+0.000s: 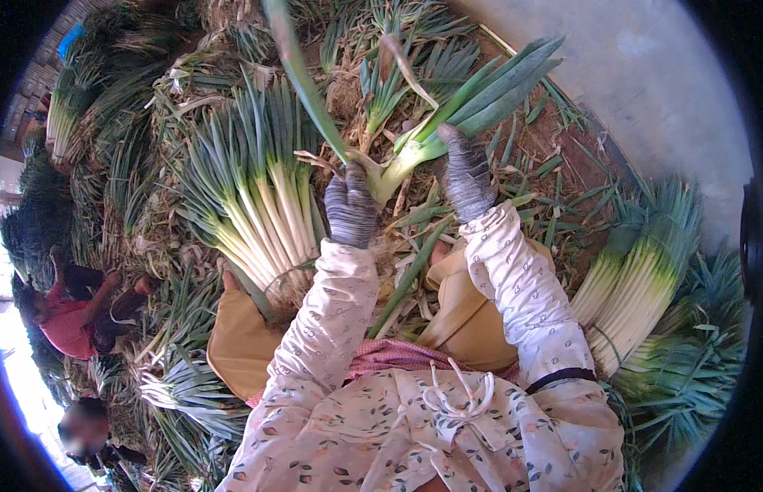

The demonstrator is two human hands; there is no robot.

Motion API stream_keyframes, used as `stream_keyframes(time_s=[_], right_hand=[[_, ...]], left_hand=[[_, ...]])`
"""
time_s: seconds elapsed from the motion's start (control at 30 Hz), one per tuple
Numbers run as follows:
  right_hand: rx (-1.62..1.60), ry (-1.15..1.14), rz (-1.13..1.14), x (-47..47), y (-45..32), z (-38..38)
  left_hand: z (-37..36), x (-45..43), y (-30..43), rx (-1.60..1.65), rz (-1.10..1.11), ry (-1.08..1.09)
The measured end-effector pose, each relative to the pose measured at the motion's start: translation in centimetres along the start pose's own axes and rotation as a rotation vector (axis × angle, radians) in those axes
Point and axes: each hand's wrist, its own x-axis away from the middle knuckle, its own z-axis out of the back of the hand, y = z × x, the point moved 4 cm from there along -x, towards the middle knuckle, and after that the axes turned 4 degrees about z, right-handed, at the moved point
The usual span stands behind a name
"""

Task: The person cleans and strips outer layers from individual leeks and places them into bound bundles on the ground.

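In front of me a large green onion (pixel 401 165) is spread between my two gloved hands. My left hand (pixel 350 206), in a grey knit glove, pinches a long outer leaf (pixel 307 101) that angles away from the pale stalk. On the other side my right hand (pixel 468 175) grips the onion where its green leaves fan out, its fingertips partly hidden behind them. A withered leaf (pixel 409 67) hangs off the same plant. Just left of my left hand lies a bundle of trimmed green onions (pixel 267 209), white stalks toward me and roots at the near end.
Tied bundles of green onions (pixel 639 277) lie at my right. Leaf scraps (pixel 541 184) litter the brown ground beside a pale floor (pixel 633 92). Heaps of untrimmed onions (pixel 135 123) stretch along the left. A person in a red shirt (pixel 74 326) sits there, and another person (pixel 86 430) is nearer.
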Motion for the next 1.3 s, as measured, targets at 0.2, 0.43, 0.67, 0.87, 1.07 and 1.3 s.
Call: stream_keyframes(time_s=[0.2, 0.43, 0.67, 0.87, 1.07, 1.3], right_hand=[[-0.435, -0.225, -0.154, 0.7, -2.6, -0.5], [-0.513, -0.087, -0.067, -0.8, -1.0, 0.8], [-0.550, -0.044, -0.167, -0.4, -2.3, -1.4], [-0.566, 0.207, -0.043, -6.4, -3.2, 2.5], [-0.549, 0.354, 0.207, -11.7, -7.2, 14.2], [-0.504, 0.479, 0.120, -11.5, -7.0, 18.9]], left_hand=[[-4.4, 1.9, 2.2, 0.202, 0.290, -0.451], [-4.4, 0.9, -1.7, 0.470, 0.291, -0.130], [-5.6, 2.0, -1.8, 0.614, 0.301, 0.018], [-1.0, 2.0, -1.0, 0.439, 0.197, -0.131], [6.3, 7.4, -3.3, -1.583, 0.063, -0.633], [20.3, 13.6, -9.7, -1.449, 0.434, -0.617]])
